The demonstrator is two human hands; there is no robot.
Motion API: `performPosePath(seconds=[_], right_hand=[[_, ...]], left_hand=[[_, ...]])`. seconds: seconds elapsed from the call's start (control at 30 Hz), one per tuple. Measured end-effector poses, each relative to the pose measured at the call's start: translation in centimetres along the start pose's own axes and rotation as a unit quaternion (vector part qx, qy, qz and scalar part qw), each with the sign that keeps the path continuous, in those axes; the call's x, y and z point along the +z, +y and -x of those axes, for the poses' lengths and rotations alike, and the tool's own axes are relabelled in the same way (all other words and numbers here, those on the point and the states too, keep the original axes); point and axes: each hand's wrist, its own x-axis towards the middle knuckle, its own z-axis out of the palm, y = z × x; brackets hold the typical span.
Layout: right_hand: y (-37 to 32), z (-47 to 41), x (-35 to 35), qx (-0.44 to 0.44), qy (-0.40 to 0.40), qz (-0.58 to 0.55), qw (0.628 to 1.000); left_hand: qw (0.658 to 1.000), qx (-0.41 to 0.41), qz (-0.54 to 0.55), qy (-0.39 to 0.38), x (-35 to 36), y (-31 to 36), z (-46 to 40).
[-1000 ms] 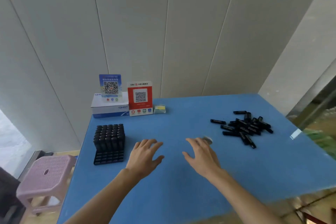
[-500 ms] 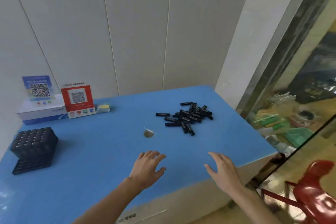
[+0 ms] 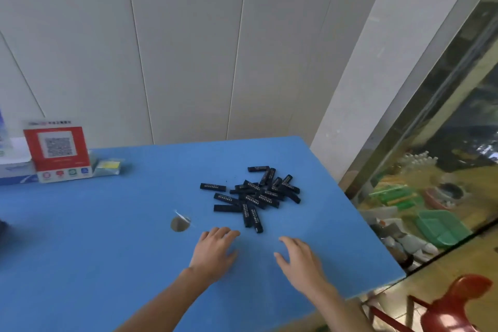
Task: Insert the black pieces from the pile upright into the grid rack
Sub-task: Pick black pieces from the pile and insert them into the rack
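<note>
From the head camera we see the pile of black pieces [image 3: 256, 195] lying flat on the blue table [image 3: 107, 237], just beyond our left hand [image 3: 215, 252] and right hand [image 3: 300, 261]. Both hover with fingers spread, holding nothing. The table's right edge runs near the pile.

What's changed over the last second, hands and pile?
The view swung right, so the rack left the frame. Both hands, left hand and right hand, advanced to just short of the pile of black pieces, open and empty. The pile itself is undisturbed.
</note>
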Motion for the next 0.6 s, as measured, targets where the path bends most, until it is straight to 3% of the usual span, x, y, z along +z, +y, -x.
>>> performPosePath(seconds=[0.13,0.4,0.6], right_hand=[[-0.3,-4.5,1.4,-0.016,0.006,-0.001,1.0],[-1.7,-9.4,4.3,-0.06,0.055,0.06,0.995],[0.7,-9.0,6.0,-0.065,0.172,0.007,0.983]], left_hand=[[1.0,-0.007,0.015,-0.01,2.2,0.2,-2.6],[0.997,-0.034,0.024,0.07,5.0,-0.4,-5.0],[0.993,0.002,0.003,0.119,6.1,-0.1,-5.3]])
